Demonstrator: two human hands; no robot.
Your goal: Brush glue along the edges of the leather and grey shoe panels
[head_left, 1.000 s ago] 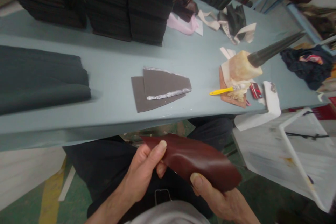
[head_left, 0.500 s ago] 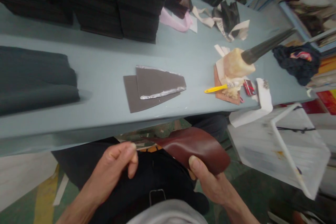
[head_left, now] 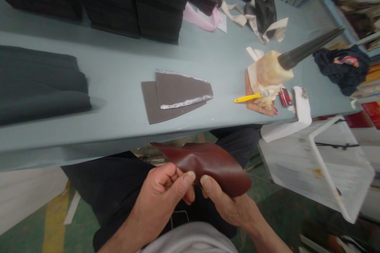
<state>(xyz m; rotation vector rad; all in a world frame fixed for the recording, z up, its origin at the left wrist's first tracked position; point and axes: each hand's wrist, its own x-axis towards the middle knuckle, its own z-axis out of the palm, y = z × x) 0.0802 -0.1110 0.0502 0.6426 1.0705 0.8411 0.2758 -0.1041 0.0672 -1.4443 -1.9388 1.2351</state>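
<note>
A glossy reddish-brown piece of leather (head_left: 219,162) is held over my lap, curved and with a pointed left end. My right hand (head_left: 228,201) grips its near edge, thumb on top. Beside it, my left hand (head_left: 166,191) pinches the same edge between thumb and fingers; the thumbs are close together. On the table ahead lie two grey-brown tapered panels (head_left: 184,89), one overlapping the other. Whitish strips run along the two long edges of the upper panel.
A yellow-handled brush (head_left: 247,98) rests by a pale glue container (head_left: 268,69) with a dark tapered piece sticking out. Dark stacked sheets (head_left: 160,4) stand at the back of the table (head_left: 118,59). A dark folded sheet (head_left: 41,83) lies left; a white bin (head_left: 314,166) stands right.
My left hand has moved right and taken hold of the leather's near edge. My right hand and the leather have shifted slightly left. The view has tilted a little.
</note>
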